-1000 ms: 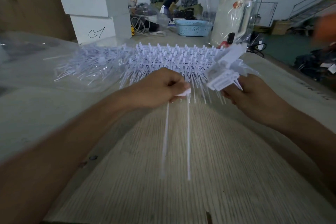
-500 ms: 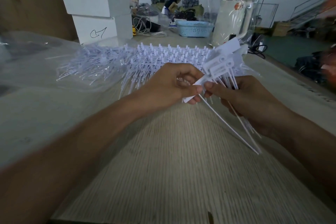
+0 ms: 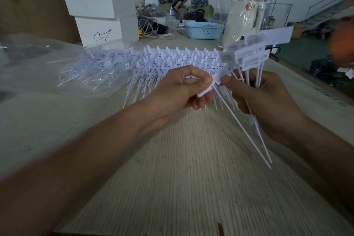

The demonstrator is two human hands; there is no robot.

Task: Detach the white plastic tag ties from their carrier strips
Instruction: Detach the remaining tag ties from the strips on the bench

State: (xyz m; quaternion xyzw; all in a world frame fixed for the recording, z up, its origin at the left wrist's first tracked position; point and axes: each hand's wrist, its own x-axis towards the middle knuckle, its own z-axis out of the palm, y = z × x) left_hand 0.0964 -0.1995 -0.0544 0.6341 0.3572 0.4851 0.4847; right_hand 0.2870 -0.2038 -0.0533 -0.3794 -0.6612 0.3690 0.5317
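My left hand pinches one tag tie beside my right hand, which grips a bundle of ties. Bare table lies at six o'clock; the carrier strips crowd twelve o'clock. My right fingertips are hidden.

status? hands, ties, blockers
Left hand pinches a tie. Right hand grips a bunch of ties. Strips wait behind. Nothing blocking.

Blurred orange shape, perhaps fabric
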